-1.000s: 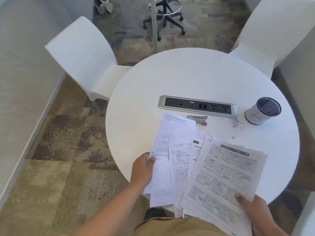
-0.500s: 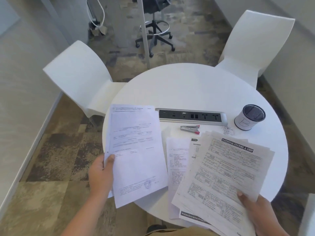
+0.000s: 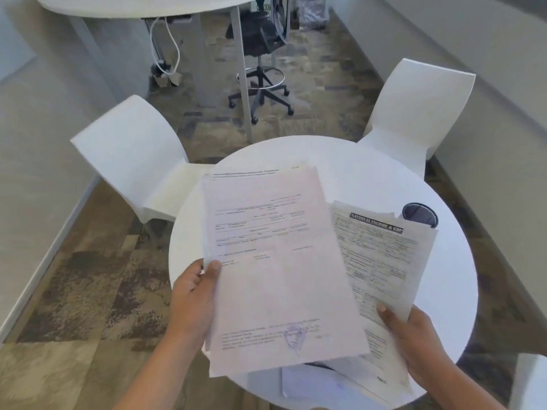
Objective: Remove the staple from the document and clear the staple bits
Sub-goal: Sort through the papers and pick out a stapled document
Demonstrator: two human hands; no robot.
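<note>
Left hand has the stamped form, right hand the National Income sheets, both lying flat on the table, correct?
Not flat on the table. The head view shows the left hand holding the stamped form and the right hand holding the National Income sheets, both lifted above the round table.

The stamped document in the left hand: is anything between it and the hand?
Nothing visible. The left hand pinches the stamped document directly at its left edge, thumb on top. The right hand holds the printed sheets beside it.

Round white table (image 3: pixel 349 161) flanked by 2 white chairs (image 3: pixel 130 149) (image 3: pixel 420 99); black swivel stool (image 3: pixel 260 84) beyond, on mottled brown carpet (image 3: pixel 88 291).
</note>
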